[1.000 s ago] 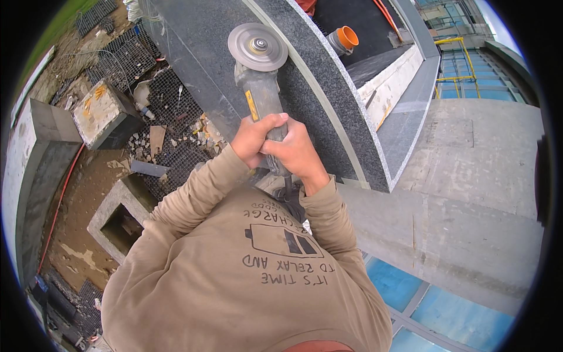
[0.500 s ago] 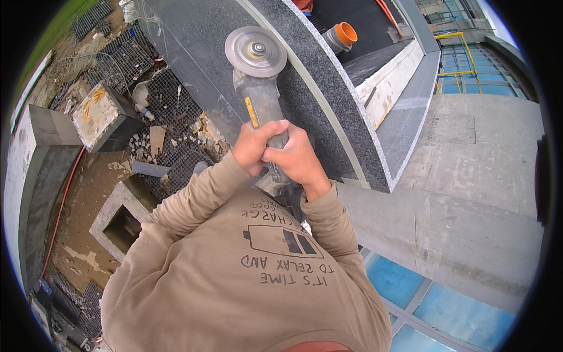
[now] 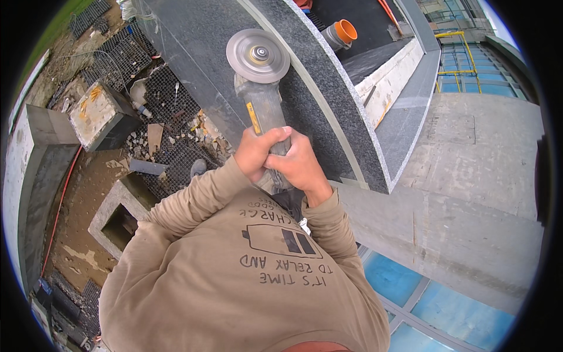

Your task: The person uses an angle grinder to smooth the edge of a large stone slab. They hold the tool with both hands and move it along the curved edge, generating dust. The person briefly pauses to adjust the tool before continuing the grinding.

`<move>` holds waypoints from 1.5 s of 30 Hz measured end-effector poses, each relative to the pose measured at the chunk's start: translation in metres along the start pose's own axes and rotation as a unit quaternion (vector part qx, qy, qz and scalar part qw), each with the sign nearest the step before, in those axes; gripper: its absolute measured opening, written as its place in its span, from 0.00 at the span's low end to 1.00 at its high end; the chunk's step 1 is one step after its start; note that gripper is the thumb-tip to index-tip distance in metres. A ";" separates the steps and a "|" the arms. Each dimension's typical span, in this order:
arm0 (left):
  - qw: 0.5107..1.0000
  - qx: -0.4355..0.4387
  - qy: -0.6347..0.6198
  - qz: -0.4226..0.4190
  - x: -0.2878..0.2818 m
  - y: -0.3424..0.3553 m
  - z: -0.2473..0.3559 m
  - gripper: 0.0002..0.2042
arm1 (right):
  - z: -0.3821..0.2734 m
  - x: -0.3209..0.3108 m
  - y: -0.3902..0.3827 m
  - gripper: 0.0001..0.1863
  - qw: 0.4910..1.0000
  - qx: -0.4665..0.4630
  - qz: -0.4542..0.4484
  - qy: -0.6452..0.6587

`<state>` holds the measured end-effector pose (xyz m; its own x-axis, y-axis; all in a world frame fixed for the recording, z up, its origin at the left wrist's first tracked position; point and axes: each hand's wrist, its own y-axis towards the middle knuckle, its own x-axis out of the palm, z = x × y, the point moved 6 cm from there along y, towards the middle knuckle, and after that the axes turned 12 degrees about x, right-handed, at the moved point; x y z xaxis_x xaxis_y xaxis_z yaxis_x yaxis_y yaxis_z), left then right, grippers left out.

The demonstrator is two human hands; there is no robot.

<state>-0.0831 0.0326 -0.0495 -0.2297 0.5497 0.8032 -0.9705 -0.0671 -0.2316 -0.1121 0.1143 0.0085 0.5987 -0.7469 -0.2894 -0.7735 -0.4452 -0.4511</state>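
My left hand [image 3: 253, 154] and my right hand [image 3: 298, 165] are both closed around the grey body of an angle grinder [image 3: 257, 98], one gripping beside the other. Its round metal disc [image 3: 245, 56] is uppermost, over a dark speckled granite facing [image 3: 325, 120] with a pale strip [image 3: 340, 135] running along it. I cannot tell whether the disc touches the stone. A yellow label runs along the tool's side, and its lower end is partly hidden by my hands and clothing.
An orange-rimmed pipe [image 3: 346, 32] stands inside the stone-edged opening. Rubble and black grid mats [image 3: 117, 56] lie left, with concrete blocks [image 3: 102, 117], a hollow concrete box [image 3: 111, 205] and a red hose [image 3: 58, 205]. Yellow railing [image 3: 460, 44] and concrete [image 3: 463, 176] are right.
The grinder and both my hands have moved slightly down in the view, toward my body. A grey shoe shows more fully beside my left forearm.
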 end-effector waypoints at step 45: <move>0.999 -0.041 -0.022 -0.010 0.006 -0.021 -0.024 0.14 | 0.024 -0.004 -0.033 0.25 0.999 0.019 0.035 0.006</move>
<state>-0.0619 0.0575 -0.0529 -0.2159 0.5129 0.8309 -0.9658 0.0129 -0.2589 -0.0842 0.1438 0.0048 0.5398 -0.7822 -0.3110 -0.8051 -0.3719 -0.4621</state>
